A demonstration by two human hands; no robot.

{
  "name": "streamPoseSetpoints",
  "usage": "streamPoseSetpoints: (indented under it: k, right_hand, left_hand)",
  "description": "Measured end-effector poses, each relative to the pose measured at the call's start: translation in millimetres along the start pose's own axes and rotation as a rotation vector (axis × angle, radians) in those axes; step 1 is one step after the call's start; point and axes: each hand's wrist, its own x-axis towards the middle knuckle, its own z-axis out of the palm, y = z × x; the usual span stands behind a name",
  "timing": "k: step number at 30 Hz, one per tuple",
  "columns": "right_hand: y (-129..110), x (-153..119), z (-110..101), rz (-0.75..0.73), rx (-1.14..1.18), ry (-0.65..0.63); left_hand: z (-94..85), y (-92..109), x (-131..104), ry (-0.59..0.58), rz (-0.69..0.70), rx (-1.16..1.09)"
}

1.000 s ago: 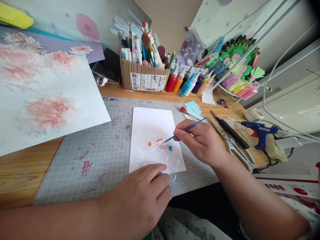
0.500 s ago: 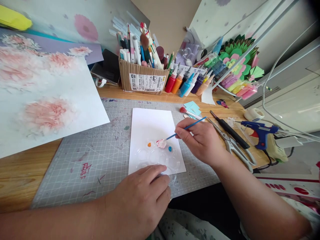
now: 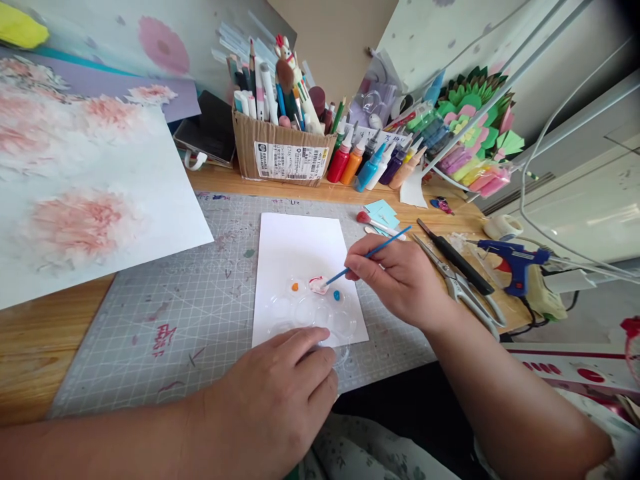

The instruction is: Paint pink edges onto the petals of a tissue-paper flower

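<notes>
- Compared with half a second ago, the blue paintbrush (image 3: 380,245) has shifted slightly, its tip lower in the same far well; palette and paper keep their places together.
- Pinched between thumb and fingers, the brush is firmly held by the right hand (image 3: 400,280).
- Fingers of the left hand (image 3: 287,393) rest on the palette's near edge; whether they grip it, I cannot tell.
- Mixing looks partway: red-and-white paint (image 3: 318,285) is streaked, not yet even, while the orange dab (image 3: 295,287) and blue dab (image 3: 337,295) seem unmixed.
- Clear and scalloped, the palette (image 3: 305,312) lies on the near part of the white paper (image 3: 300,243), atop the gray cutting mat (image 3: 210,287).
- Right of the right hand lie scissors (image 3: 460,287).
</notes>
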Motion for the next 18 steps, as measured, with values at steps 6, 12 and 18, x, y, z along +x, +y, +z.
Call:
streamPoseSetpoints:
  k: [6,12,18]
  right_hand:
    - [-0.6,0.4,1.0,0.026,0.007,-0.015]
    - [0.0,0.8,1.3,-0.002,0.009,-0.01]
    - [-0.1,0.0,1.5,0.009,-0.015,0.003]
  left_hand:
    - [0.1,-0.2,-0.7,0.003,-0.003,-0.012]
    - [-1.5,0.0,-2.0,0.007,0.003,0.0]
    - [1.4,0.7,-2.9,0.009,-0.01,-0.013]
